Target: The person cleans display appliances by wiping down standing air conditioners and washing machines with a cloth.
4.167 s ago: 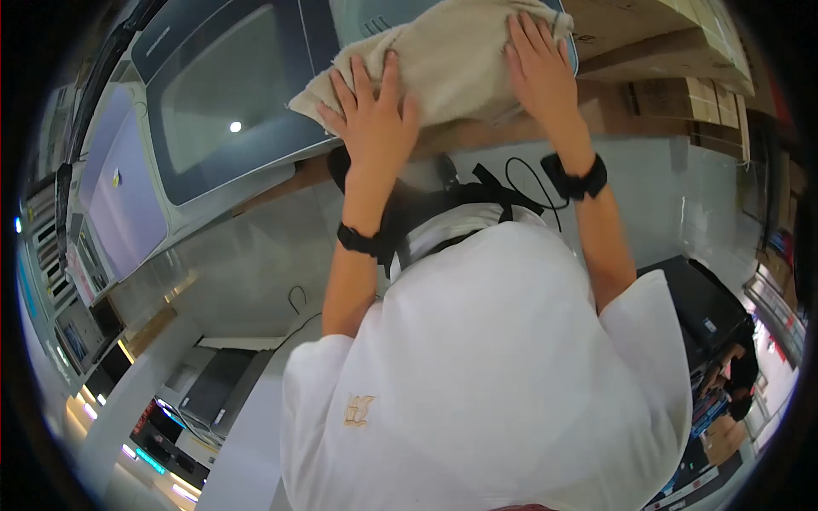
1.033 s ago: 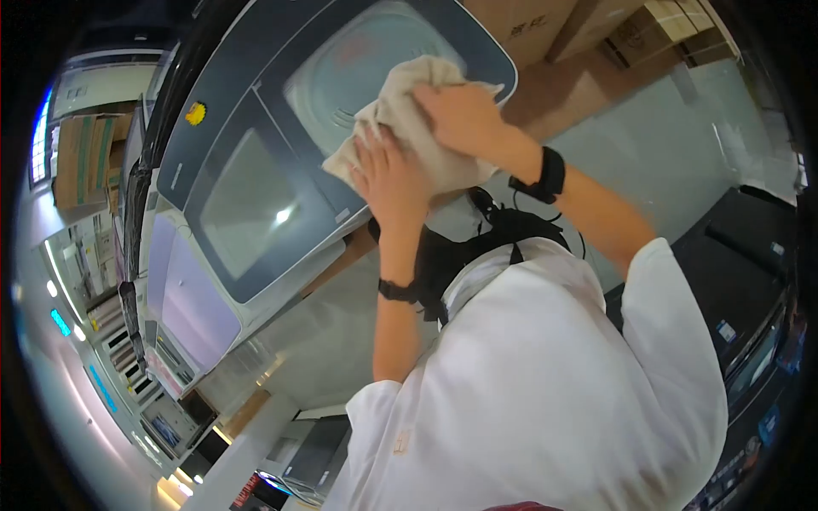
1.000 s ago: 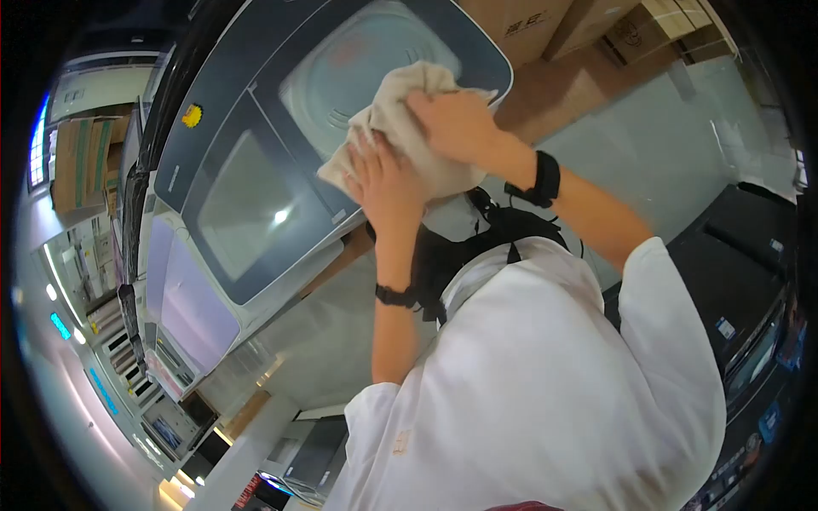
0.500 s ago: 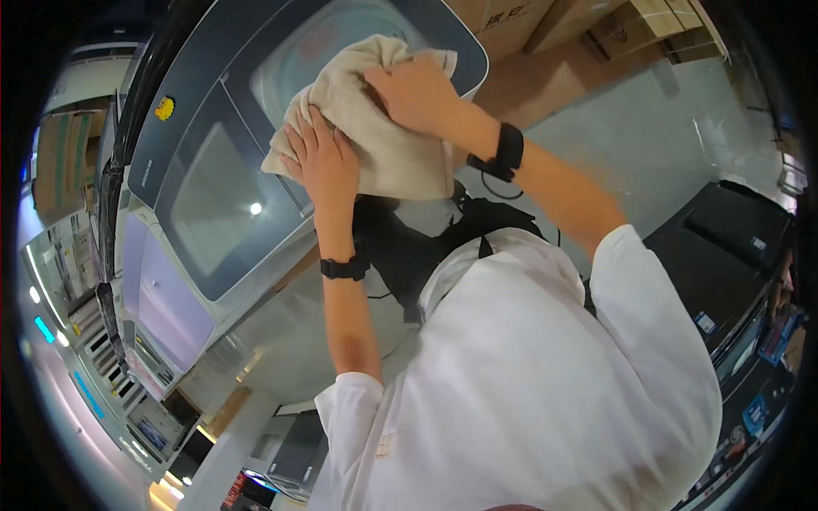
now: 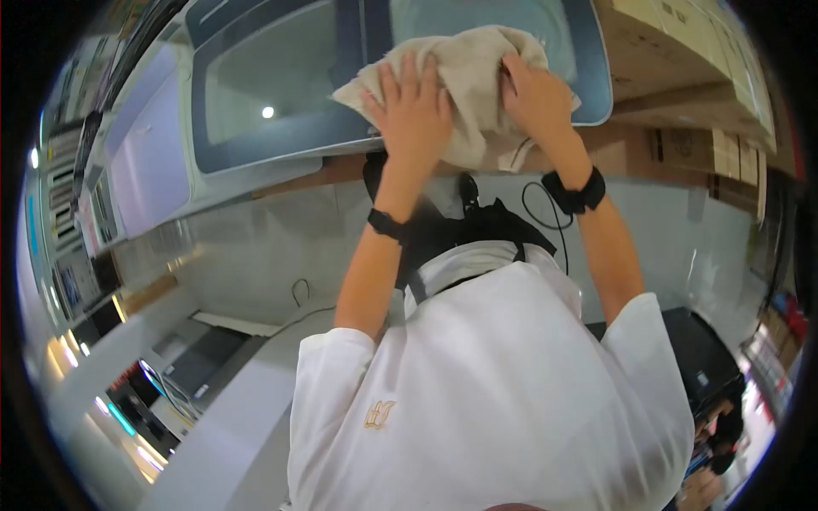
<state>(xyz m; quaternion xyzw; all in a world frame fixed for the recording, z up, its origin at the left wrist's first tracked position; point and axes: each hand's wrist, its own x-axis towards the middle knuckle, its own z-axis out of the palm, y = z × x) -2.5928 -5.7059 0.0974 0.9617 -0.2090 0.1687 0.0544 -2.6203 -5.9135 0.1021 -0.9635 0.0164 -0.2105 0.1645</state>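
Note:
A beige cloth point(image 5: 473, 94) lies bunched over the front part of a dark-framed appliance lid point(image 5: 362, 43) with clear panels. My left hand point(image 5: 413, 115) rests flat on the cloth's left part, fingers spread. Near the cloth's right end, my right hand point(image 5: 538, 98) has its fingers curled in and grips a fold. One corner of the cloth hangs below the lid's front edge. Both wrists wear black bands.
Cardboard boxes point(image 5: 665, 51) stand at the right of the appliance. A lilac-lidded appliance point(image 5: 149, 140) is at the left. A black cable point(image 5: 545, 204) lies on the floor near my right wrist. A black case point(image 5: 699, 358) stands at the lower right.
The view has turned, so the lid now lies level across the top. The cloth is spread wider to the right, and my hands are farther apart. My right hand still grips the cloth.

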